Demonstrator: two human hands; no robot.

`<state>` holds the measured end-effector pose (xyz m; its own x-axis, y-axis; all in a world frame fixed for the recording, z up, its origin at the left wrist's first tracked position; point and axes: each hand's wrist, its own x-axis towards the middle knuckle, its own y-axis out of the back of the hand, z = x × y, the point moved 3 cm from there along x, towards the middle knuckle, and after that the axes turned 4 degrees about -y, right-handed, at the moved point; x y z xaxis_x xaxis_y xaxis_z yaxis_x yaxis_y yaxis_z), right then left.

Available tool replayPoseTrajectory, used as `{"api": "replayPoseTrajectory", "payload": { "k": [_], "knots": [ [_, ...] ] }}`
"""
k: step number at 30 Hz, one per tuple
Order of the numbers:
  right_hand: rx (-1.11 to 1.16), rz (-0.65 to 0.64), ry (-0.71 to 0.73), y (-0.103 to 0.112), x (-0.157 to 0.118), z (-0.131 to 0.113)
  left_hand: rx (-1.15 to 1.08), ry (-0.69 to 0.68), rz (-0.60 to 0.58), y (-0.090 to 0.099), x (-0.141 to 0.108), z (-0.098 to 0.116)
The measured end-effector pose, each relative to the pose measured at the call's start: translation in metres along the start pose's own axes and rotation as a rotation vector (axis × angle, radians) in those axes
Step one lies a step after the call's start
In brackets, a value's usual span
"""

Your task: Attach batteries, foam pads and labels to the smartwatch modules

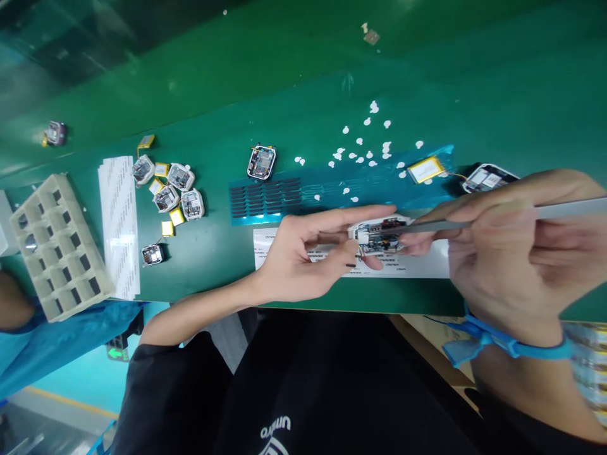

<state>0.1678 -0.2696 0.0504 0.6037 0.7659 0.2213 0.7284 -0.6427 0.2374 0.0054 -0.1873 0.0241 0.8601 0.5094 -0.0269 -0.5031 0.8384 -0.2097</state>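
Observation:
A small white-rimmed device with exposed circuitry (379, 236) is held between the thumb and fingers of my left hand (308, 256). My right hand (507, 246) grips metal tweezers (446, 225), whose tips reach into the open device. A white sheet with printed marks (417, 265) lies under the hands. Beyond them stretches a blue film (313, 183) with rows of black strips (265, 197). A yellow-edged battery (427, 169) is wired to another device (490, 178), which my right hand partly hides.
Several devices with batteries (180, 177) sit left of centre, near white strips (118, 227) and a beige compartment tray (71, 253). One device (261, 162) lies beyond the film. White round stickers (359, 141) are scattered across the green table (199, 114). A person's blue sleeve (61, 341) shows at left.

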Motion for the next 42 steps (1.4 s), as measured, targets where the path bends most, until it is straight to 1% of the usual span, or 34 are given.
{"api": "replayPoseTrajectory", "payload": {
  "k": [4,8,11,15,19,22,29,34,37,42],
  "knots": [
    [-0.008,0.028,-0.028,0.002,-0.005,0.007,-0.027,0.001,-0.018,0.001,0.000,0.000],
    [0.069,-0.068,-0.045,0.000,-0.005,0.004,-0.028,-0.026,-0.014,0.002,-0.001,-0.001],
    [0.040,-0.065,-0.080,0.000,-0.004,0.001,-0.023,-0.042,-0.008,0.002,-0.001,-0.002],
    [0.052,-0.056,-0.109,0.000,-0.006,0.001,-0.020,-0.020,-0.013,0.000,-0.001,-0.005],
    [0.082,-0.059,-0.091,0.000,-0.008,0.004,-0.037,-0.076,0.000,-0.001,0.000,-0.004],
    [0.101,-0.035,-0.081,0.000,-0.009,0.008,-0.039,-0.107,0.014,-0.002,0.000,-0.004],
    [0.079,0.020,-0.017,0.002,-0.008,0.010,-0.035,-0.053,0.014,-0.003,-0.001,-0.003],
    [0.031,0.025,0.013,0.004,-0.010,0.010,-0.029,-0.007,0.009,-0.002,-0.001,-0.007],
    [-0.003,0.050,0.035,0.003,-0.012,0.010,-0.036,-0.003,0.019,-0.002,-0.001,-0.008],
    [0.005,0.037,0.045,0.001,-0.013,0.009,-0.022,0.000,0.039,-0.003,-0.002,-0.009]
  ]
}}
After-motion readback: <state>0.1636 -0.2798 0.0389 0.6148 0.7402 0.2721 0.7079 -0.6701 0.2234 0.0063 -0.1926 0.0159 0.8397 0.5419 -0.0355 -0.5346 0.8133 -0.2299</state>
